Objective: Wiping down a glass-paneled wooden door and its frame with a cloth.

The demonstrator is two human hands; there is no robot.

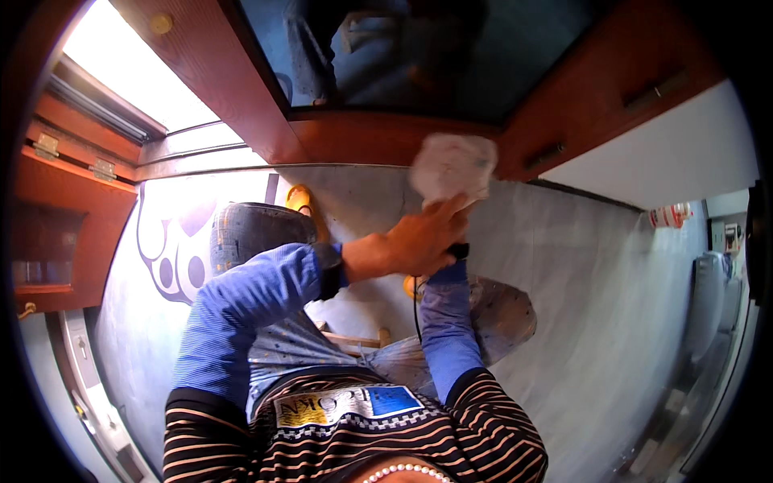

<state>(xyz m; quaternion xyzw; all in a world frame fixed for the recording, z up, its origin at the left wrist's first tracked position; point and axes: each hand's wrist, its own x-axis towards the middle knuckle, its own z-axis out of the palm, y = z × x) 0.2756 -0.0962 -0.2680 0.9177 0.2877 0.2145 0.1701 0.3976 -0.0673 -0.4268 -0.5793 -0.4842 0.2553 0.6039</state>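
A whitish cloth (455, 165), blurred by motion, is in front of the red-brown wooden cabinet (394, 129). My left hand (423, 237) reaches across from the left, its bent fingers closed at the cloth's lower edge. Behind it is my right hand (463, 219), almost wholly covered, so its fingers cannot be made out. Blue sleeves cover both forearms, with a dark band at each wrist. A thin black cord hangs beside the right wrist.
A dark glass panel (403, 52) is set in the cabinet, with handled drawers (551, 153) to its right. An open wooden door (68, 233) stands at the left. Under me is a wooden stool (354, 340). A red-and-clear container (671, 215) stands at the far right.
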